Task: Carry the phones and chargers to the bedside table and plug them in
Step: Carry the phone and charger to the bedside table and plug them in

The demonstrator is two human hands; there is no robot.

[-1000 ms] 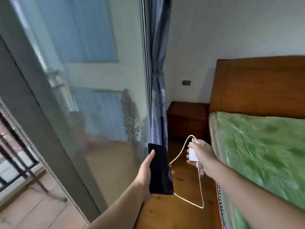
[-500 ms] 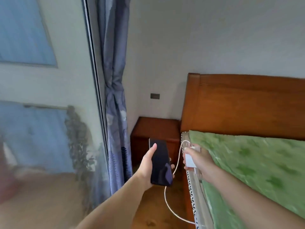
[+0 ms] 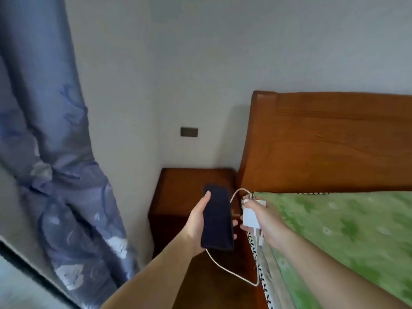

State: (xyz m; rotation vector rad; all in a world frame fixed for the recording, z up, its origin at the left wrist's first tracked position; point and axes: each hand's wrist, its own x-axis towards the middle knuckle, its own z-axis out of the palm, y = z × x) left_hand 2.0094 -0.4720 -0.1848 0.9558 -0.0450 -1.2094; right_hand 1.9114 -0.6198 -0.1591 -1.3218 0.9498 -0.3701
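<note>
My left hand is wrapped around the dark phone, thumb along its left edge and fingertips showing past the right edge, the screen facing up at me. My right hand is closed on the white charger, with its plug end and a short connector hanging out below my palm. The white cable loops down from under the phone, sags above the wooden floor, then climbs back to the charger, and another loop arches up above my right hand. To my right lies the bed with its green patterned cover, which is sharper now than half a second ago. Just ahead of both hands stands the bedside table, much closer and larger than before, its top right behind the phone in my view. The blue curtain hangs to my left, and the glass door that filled that side a second ago has slid almost wholly out of view. Beyond the table, the dark wall socket sits on the grey wall, beside the wooden headboard.
</note>
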